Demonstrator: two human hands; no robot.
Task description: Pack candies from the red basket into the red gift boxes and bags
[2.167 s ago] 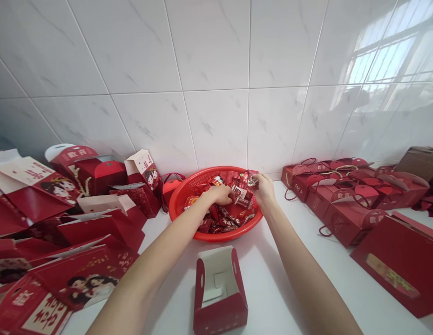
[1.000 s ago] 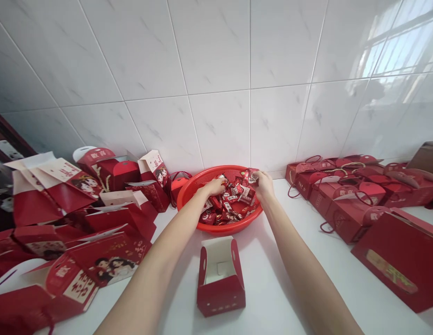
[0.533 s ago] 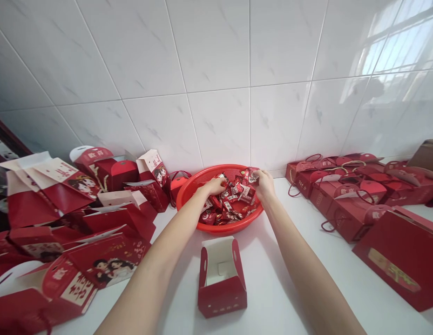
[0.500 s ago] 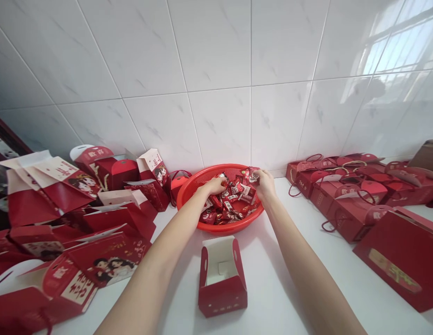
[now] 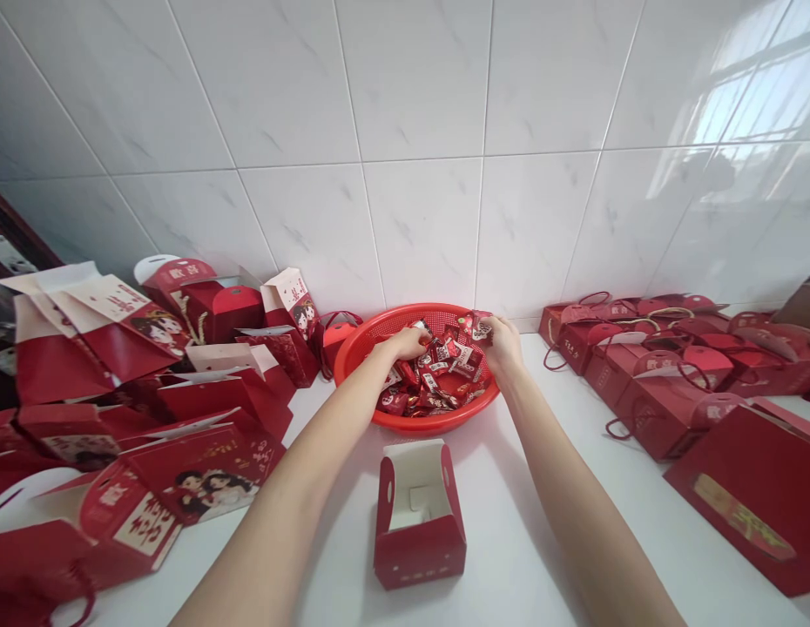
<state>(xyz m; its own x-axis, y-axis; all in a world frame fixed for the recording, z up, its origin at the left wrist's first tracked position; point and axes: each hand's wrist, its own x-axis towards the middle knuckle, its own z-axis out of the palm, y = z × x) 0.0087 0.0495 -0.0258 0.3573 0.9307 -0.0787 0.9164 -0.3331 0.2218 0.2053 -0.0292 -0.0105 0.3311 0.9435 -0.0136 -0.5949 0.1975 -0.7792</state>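
Observation:
A red plastic basket (image 5: 418, 425) stands against the wall with many wrapped candies (image 5: 437, 370) in it. My left hand (image 5: 408, 342) is over the left part of the basket, its fingers closed around a red-wrapped candy that shows only in part. At the basket's right rim, my right hand (image 5: 504, 344) grips red and white candy packets (image 5: 478, 326) between thumb and fingers; how many is hidden. In front of the basket sits a small red gift box (image 5: 420, 553), its top open and its pale inside showing no candy.
Several red gift boxes and bags (image 5: 209, 470) crowd the left side, many with tops open. More red boxes with cord handles (image 5: 666, 374) stand in rows on the right, and a larger red box (image 5: 748, 496) is nearer. White tiles (image 5: 424, 231) rise behind the white tabletop (image 5: 509, 540).
The view has shifted slightly, so everything sits a little to the right. Both hands stay at the basket, my right still holding packets, with only small finger movement.

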